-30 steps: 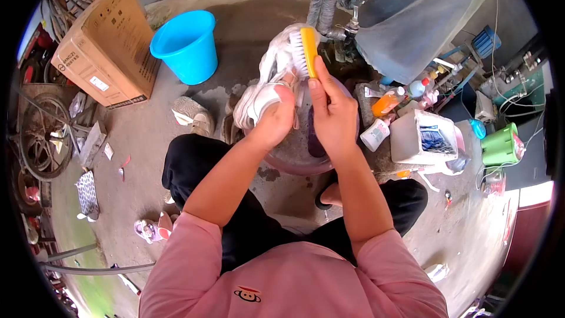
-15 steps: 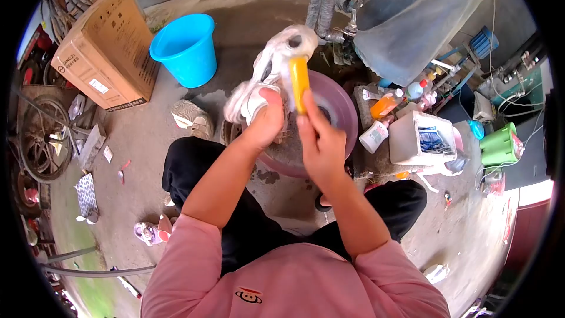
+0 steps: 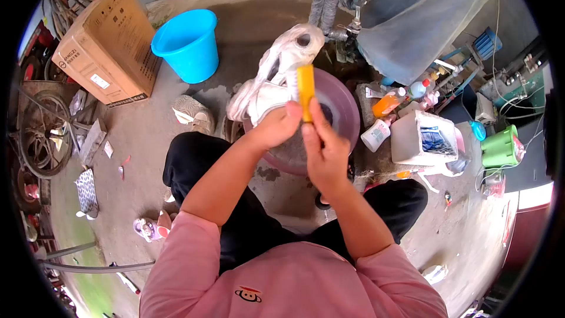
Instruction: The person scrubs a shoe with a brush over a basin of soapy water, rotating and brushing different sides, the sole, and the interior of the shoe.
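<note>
My right hand [image 3: 325, 150] grips a yellow scrubbing brush [image 3: 306, 89] by its lower end, with the white bristles facing left. My left hand [image 3: 276, 126] is closed on the near end of a white shoe [image 3: 268, 97], its fingers mostly hidden. The brush bristles are close against the shoe's right side; whether they touch is unclear. Just beyond lies a pale pinkish-white piece [image 3: 303, 53] with a round hole, and I cannot tell exactly what it is. Under both hands is a purple basin [image 3: 347, 100].
A blue bucket [image 3: 188, 47] and a cardboard box [image 3: 103, 47] stand at the far left. Another shoe [image 3: 193, 115] lies left of the basin. On the right ledge are several bottles, including an orange one [image 3: 386, 103], and a white foam box [image 3: 406, 144]. Wrapped pipes [image 3: 323, 0] rise behind.
My left hand has shifted right and nearer the brush, its thumb no longer showing over the shoe. The brush is more upright and slightly lower.
</note>
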Available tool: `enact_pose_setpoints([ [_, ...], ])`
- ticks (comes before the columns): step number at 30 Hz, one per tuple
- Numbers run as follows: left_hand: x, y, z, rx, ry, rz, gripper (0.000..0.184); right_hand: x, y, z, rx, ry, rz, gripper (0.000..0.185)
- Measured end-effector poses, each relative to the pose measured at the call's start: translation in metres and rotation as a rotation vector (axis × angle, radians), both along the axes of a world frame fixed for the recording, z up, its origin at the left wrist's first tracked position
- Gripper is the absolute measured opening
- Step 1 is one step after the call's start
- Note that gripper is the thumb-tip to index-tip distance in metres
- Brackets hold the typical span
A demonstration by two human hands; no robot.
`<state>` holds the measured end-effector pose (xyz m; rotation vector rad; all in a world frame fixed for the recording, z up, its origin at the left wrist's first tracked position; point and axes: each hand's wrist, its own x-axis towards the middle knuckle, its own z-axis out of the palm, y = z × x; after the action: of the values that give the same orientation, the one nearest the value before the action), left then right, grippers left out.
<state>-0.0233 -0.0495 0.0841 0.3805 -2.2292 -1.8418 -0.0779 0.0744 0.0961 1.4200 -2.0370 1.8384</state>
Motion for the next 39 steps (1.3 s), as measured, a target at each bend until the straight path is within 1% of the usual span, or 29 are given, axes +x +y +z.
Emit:
enact_pose_setpoints([
  [1, 0.001, 0.004, 0.002, 0.026, -0.014, -0.048, 0.071, -0.005, -0.001, 0.005, -0.004, -0.011, -0.028, 0.036],
  [2, 0.001, 0.006, 0.002, -0.035, 0.006, -0.123, 0.062, -0.016, -0.004, 0.009, 0.053, -0.043, -0.048, 0.035],
  [4, -0.011, 0.021, -0.001, -0.142, 0.307, -0.03, 0.06, -0.032, -0.018, 0.013, 0.002, -0.116, -0.104, 0.035],
  [5, -0.014, 0.018, -0.008, -0.145, 0.314, -0.057, 0.06, -0.035, -0.022, 0.015, -0.022, -0.151, -0.125, 0.035],
  [6, -0.016, 0.014, -0.016, -0.148, 0.322, -0.084, 0.06, -0.032, -0.021, 0.016, 0.01, -0.098, -0.169, 0.036],
  [9, 0.0, -0.002, 0.012, -0.028, -0.051, -0.164, 0.063, -0.002, -0.001, 0.004, 0.005, -0.093, -0.044, 0.037],
  [10, 0.002, 0.002, 0.008, 0.065, 0.052, -0.067, 0.061, 0.005, 0.006, 0.001, 0.06, -0.068, -0.028, 0.038],
  [13, 0.001, 0.002, 0.013, 0.042, -0.093, -0.147, 0.064, -0.008, 0.001, 0.002, 0.025, -0.133, -0.027, 0.038],
  [15, -0.018, 0.026, 0.006, -0.125, 0.254, 0.083, 0.07, -0.024, -0.01, 0.004, -0.003, -0.174, -0.062, 0.037],
  [16, -0.036, 0.05, 0.011, -0.257, 0.387, 0.343, 0.072, -0.032, -0.016, 0.006, -0.018, -0.168, -0.089, 0.037],
  [19, -0.025, 0.021, -0.012, -0.145, 0.415, 0.074, 0.073, -0.022, -0.012, 0.0, 0.005, -0.155, -0.126, 0.037],
  [21, -0.006, 0.003, 0.002, -0.106, 0.107, -0.238, 0.082, -0.001, 0.002, -0.006, -0.031, -0.105, -0.074, 0.037],
  [22, -0.001, 0.0, 0.008, 0.031, -0.06, -0.293, 0.079, 0.002, 0.006, -0.008, -0.002, -0.062, -0.075, 0.038],
  [23, 0.0, 0.001, 0.006, 0.035, -0.047, -0.264, 0.073, 0.005, 0.008, -0.008, 0.027, -0.019, -0.077, 0.039],
  [25, -0.005, 0.007, -0.001, 0.032, -0.025, -0.226, 0.06, 0.001, 0.01, 0.0, 0.062, -0.113, -0.083, 0.039],
  [26, -0.012, 0.014, -0.007, 0.044, 0.189, -0.258, 0.071, -0.009, 0.006, 0.003, 0.025, -0.187, -0.055, 0.038],
  [29, -0.02, 0.015, -0.02, -0.063, 0.254, -0.182, 0.073, -0.029, -0.012, 0.008, -0.085, -0.294, -0.091, 0.038],
  [31, -0.022, 0.014, -0.028, -0.128, 0.296, -0.112, 0.075, -0.02, -0.008, 0.003, -0.053, -0.203, -0.12, 0.037],
  [32, -0.021, 0.014, -0.02, -0.16, 0.319, -0.075, 0.077, -0.011, -0.003, -0.002, -0.047, -0.146, -0.117, 0.037],
  [33, -0.013, 0.009, -0.008, -0.049, 0.052, -0.163, 0.071, -0.002, 0.004, -0.006, -0.038, -0.088, -0.112, 0.038],
  [34, -0.002, 0.004, 0.014, 0.029, -0.227, -0.239, 0.065, 0.008, 0.014, -0.009, 0.047, -0.173, -0.072, 0.038],
  [37, -0.002, 0.011, 0.011, 0.042, -0.035, -0.091, 0.057, 0.003, 0.015, -0.011, 0.081, -0.142, -0.059, 0.038],
  [38, -0.005, 0.011, 0.01, 0.04, 0.047, -0.157, 0.06, -0.009, 0.007, -0.009, 0.032, -0.113, -0.077, 0.038],
  [39, -0.009, 0.012, 0.009, 0.044, 0.129, -0.225, 0.063, -0.018, 0.001, -0.006, -0.002, -0.182, -0.083, 0.038],
])
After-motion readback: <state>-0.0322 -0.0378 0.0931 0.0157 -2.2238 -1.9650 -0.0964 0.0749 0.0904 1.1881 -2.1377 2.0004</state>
